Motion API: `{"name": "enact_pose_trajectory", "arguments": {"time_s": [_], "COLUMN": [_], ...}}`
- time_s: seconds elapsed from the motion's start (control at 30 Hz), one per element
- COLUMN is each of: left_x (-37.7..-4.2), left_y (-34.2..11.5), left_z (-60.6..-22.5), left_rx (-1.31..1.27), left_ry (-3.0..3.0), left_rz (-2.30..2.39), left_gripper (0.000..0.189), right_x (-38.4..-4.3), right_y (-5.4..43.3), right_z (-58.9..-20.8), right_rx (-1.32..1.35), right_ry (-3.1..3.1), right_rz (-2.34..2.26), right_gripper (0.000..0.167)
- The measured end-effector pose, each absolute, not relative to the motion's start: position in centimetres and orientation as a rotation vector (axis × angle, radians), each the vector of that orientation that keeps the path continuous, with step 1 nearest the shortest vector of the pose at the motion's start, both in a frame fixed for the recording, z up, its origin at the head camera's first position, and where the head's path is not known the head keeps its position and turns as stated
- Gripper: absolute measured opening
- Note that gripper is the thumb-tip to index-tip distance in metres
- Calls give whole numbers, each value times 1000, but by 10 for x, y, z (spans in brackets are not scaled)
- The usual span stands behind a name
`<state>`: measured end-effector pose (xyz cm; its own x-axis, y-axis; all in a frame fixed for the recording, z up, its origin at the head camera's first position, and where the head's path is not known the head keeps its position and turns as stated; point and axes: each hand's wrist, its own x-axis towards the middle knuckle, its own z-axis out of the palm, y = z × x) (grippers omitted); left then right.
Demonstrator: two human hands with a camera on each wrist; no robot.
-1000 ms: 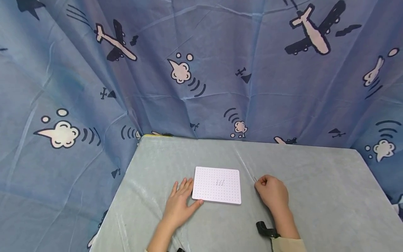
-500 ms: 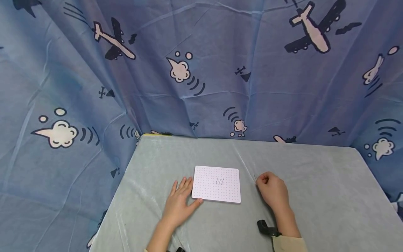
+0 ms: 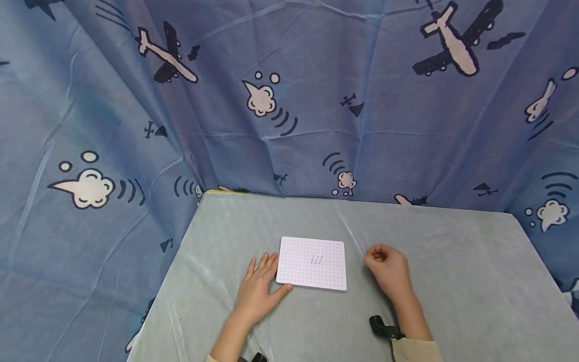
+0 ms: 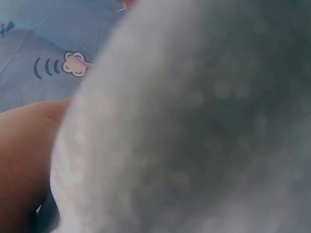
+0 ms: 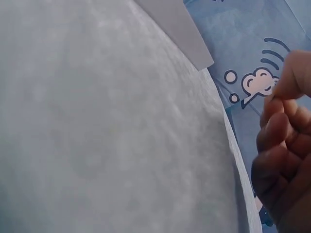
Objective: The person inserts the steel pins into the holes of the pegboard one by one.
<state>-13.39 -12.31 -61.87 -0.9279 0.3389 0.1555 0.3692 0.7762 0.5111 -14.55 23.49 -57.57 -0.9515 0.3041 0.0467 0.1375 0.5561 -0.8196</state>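
Observation:
A white rectangular board [image 3: 294, 274] dotted with rows of small marks lies on the table in the head view. Three thin dark needle-like pins [image 3: 317, 259] show near its middle. My left hand [image 3: 257, 292] lies spread flat, fingers along the board's left edge and thumb at its lower left corner. To the right of the board, my right hand [image 3: 390, 270] pinches a thin needle-like pin between thumb and forefinger, other fingers curled. A bit of this pin [image 4: 121, 9] sticks out from the fingertips in the left wrist view; most of it is hidden.
A pale grey-green cloth covers the table [image 3: 475, 271]. Behind and beside it hangs a blue curtain [image 3: 307, 100] printed with planes and clouds. A black wrist mount [image 3: 383, 328] sits on the right wrist. The board's edge [image 5: 180, 29] enters the right wrist view at the top.
My right hand has shifted slightly left toward the board, and the pin tip seen earlier at its fingertips no longer shows in the head view. The left hand and board hold their place.

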Motion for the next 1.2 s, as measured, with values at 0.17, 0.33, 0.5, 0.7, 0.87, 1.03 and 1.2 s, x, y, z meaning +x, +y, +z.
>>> {"name": "enact_pose_trajectory", "arguments": {"time_s": [0.17, 0.33, 0.5, 0.7, 0.87, 1.03, 1.2], "left_x": [-135, -136, -137, -136, -136, -135, -135], "left_y": [-123, -122, -122, -123, -123, -124, -123], "left_z": [-617, -616, -616, -617, -617, -618, -617], "left_rx": [-586, -582, -582, -591, -581, -580, -587], "left_ry": [-2893, -2893, -2879, -2845, -2860, -2894, -2916], "left_rz": [-859, -862, -846, -837, -849, -843, -833], "left_gripper": [88, 88, 87, 85, 85, 86, 86], "right_x": [-148, -150, -151, -150, -148, -146, -144], "right_y": [229, 218, 203, 182, 170, 164, 163], "right_z": [-573, -571, -570, -572, -576, -581, -584], "right_rx": [-267, -170, -75, 8, 110, 126, 79], "right_ry": [-2581, -2554, -2482, -2374, -2335, -2406, -2449], "right_rz": [1498, 1589, 1671, 1785, 1785, 1682, 1630], "right_gripper": [19, 22, 12, 10, 10, 11, 12]}}
